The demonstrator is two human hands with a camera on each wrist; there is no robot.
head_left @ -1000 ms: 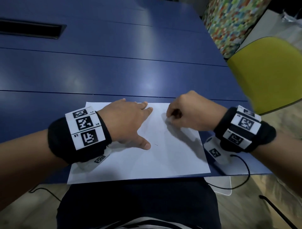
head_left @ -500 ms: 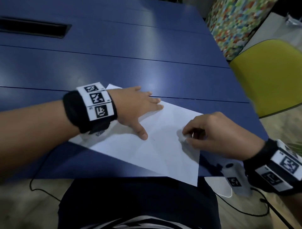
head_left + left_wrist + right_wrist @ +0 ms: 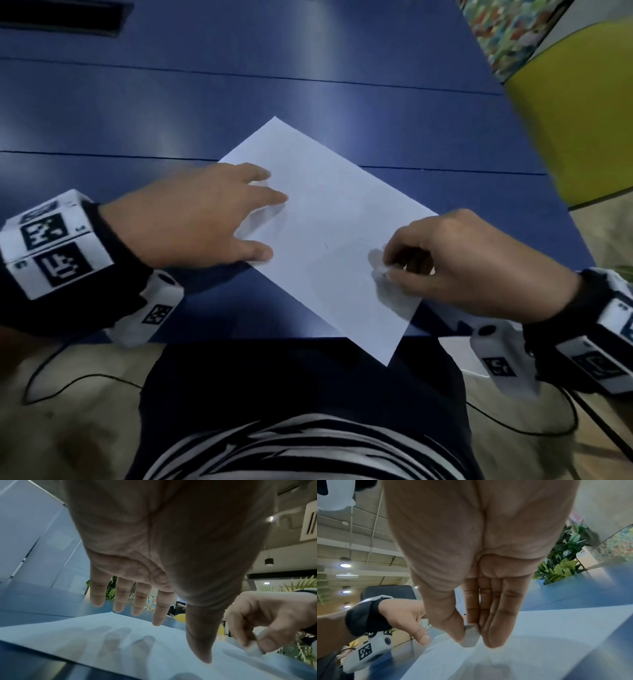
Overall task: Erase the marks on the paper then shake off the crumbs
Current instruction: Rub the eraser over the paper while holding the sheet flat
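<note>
A white sheet of paper lies turned at an angle on the blue table, its near corner hanging over the front edge. Faint pencil marks show near its middle. My left hand has straight fingers hovering just over the paper's left edge, casting shadows on it. My right hand pinches a small white eraser between thumb and fingers, its tip on the paper's right part. The eraser is mostly hidden in the head view.
A yellow chair stands at the table's right side, with a multicoloured panel behind it. A dark slot sits in the table's far left. Cables hang below the front edge by my lap.
The paper has rotated clockwise and slid right, so a corner now overhangs the table's front edge. My left hand lifted slightly and shifted left; my right hand with the eraser moved toward me.
</note>
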